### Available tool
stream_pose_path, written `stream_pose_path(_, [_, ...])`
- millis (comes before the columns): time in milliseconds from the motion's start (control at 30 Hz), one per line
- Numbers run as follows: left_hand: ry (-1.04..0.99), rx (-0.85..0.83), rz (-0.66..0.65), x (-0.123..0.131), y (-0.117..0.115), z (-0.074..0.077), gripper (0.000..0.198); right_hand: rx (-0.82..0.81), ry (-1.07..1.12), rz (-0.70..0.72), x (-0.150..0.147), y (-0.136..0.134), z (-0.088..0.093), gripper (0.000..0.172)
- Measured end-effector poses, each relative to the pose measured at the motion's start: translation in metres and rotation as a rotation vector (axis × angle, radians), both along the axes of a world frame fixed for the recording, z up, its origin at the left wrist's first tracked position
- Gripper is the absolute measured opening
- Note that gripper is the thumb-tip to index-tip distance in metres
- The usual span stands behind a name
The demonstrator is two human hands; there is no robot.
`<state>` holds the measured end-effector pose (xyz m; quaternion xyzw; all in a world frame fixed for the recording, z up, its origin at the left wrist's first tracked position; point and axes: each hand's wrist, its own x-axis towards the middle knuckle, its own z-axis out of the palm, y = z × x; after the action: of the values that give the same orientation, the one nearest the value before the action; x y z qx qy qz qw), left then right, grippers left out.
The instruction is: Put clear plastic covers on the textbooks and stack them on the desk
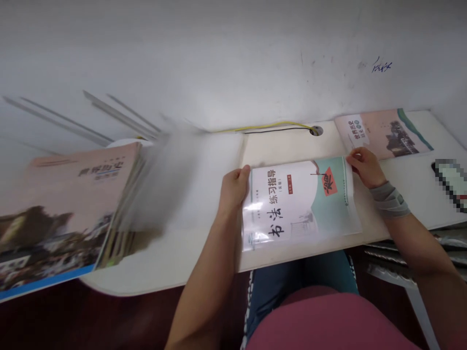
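Note:
A white and teal calligraphy workbook (299, 204) in a clear plastic cover lies on the white desk (204, 253) in front of me, turned sideways. My left hand (233, 187) grips its left edge, thumb on top and fingers curled under. My right hand (365, 166) pinches the book's upper right corner. A grey band (389, 199) wraps my right wrist.
A stack of pink-covered textbooks (69, 209) sits at the left, its page edges blurred. Another pink book (383, 132) lies at the back right. A yellow and a black cable (270, 127) run along the wall to a desk hole (315, 130). A pixelated object (452, 182) is at the right edge.

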<state>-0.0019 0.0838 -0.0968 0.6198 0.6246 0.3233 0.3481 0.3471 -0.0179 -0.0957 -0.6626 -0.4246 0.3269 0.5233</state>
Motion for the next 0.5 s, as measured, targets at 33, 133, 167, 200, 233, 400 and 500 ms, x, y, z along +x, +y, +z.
stream_pose_path(33, [-0.021,0.026,0.001,0.001,-0.001,0.001,0.038,0.022,-0.092,-0.017,0.002,0.0,0.002,0.027])
stream_pose_path(133, [-0.076,0.084,-0.008,0.004,-0.005,0.005,0.036,0.174,-0.514,-0.055,0.0,0.003,0.014,0.028])
stream_pose_path(167, [-0.084,0.103,-0.016,0.005,-0.006,0.007,0.035,0.228,-0.646,-0.03,-0.005,0.006,0.019,0.027])
stream_pose_path(200, [-0.09,0.124,-0.023,0.005,-0.008,0.009,0.035,0.267,-0.748,0.027,-0.012,0.01,0.025,0.026])
stream_pose_path(233, [-0.096,0.141,-0.03,0.006,-0.009,0.011,0.035,0.282,-0.819,0.116,-0.02,0.015,0.03,0.027])
stream_pose_path(400, [-0.056,0.155,0.004,0.006,-0.015,0.018,0.035,0.082,-0.953,0.515,-0.063,0.042,0.035,0.028])
stream_pose_path(500, [0.022,0.146,0.006,0.007,-0.016,0.021,0.035,-0.012,-0.922,0.558,-0.072,0.049,0.032,0.026])
